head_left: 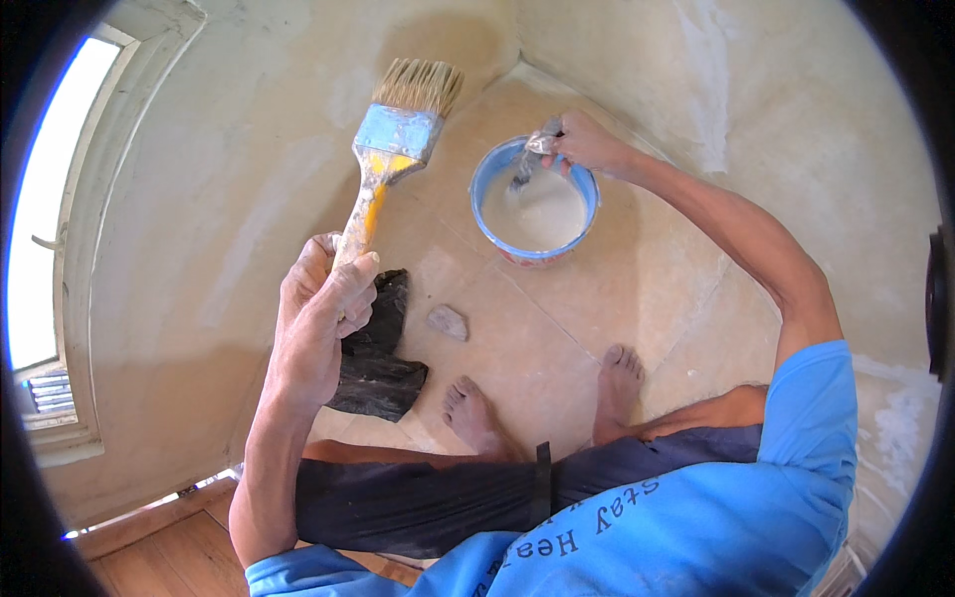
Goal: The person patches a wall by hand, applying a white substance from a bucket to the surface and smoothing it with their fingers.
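Observation:
Raised in my left hand (326,298) is a wide paintbrush (393,141) with pale bristles, a blue ferrule and a yellow, paint-smeared handle; the fingers wrap round that handle, bristles upward. My right hand (582,144) grips a smeared grey tool (527,161) over a blue-rimmed bucket (534,249), at its back right rim. The tool slants down into the bucket, its dark lower part close to or in the pale, creamy liquid (547,211); I cannot make out what kind of tool it is. The bucket stands on the tiled floor (527,338) beyond my bare feet.
Crumpled black plastic (383,383) and a small grey stone-like piece (448,321) lie on the floor left of centre. Plastered walls (756,99) meet in a corner ahead. A bright window (45,199) is at the left, above wooden flooring (159,552) at lower left.

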Tool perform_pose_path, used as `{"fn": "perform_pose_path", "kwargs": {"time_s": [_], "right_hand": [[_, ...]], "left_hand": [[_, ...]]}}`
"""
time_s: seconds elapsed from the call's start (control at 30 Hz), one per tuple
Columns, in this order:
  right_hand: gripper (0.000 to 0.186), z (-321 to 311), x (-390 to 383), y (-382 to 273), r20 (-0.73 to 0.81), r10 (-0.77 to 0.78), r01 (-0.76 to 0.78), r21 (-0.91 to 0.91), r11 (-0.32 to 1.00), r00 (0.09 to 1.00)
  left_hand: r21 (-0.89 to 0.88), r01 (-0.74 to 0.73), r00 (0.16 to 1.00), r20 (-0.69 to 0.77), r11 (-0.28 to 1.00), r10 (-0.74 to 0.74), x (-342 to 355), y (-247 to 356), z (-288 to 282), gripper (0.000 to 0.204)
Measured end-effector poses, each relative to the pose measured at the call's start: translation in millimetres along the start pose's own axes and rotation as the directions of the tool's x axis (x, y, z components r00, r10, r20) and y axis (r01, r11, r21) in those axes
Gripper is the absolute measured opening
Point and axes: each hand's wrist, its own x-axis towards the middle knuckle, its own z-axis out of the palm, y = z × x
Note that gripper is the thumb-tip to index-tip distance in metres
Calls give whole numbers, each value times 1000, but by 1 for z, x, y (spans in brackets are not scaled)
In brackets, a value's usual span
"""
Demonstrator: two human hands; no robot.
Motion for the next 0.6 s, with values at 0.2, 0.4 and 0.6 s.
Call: {"fn": "perform_pose_path", "kwargs": {"time_s": [0.2, 0.4, 0.6], "right_hand": [[16, 5, 10, 7, 263, -263, 367, -764, 531, 928], [17, 5, -5, 0, 194, 84, -72, -68, 995, 977], [16, 2, 20, 15, 60, -483, 443, -509, 738, 873]], "left_hand": [[-10, 1, 1000, 5, 1000, -1, 0, -1, 0, 21], [-4, -5, 1000, -2, 1000, 5, -2, 0, 0, 21], [10, -14, 1000, -9, 1000, 14, -1, 1, 4, 22]]}}
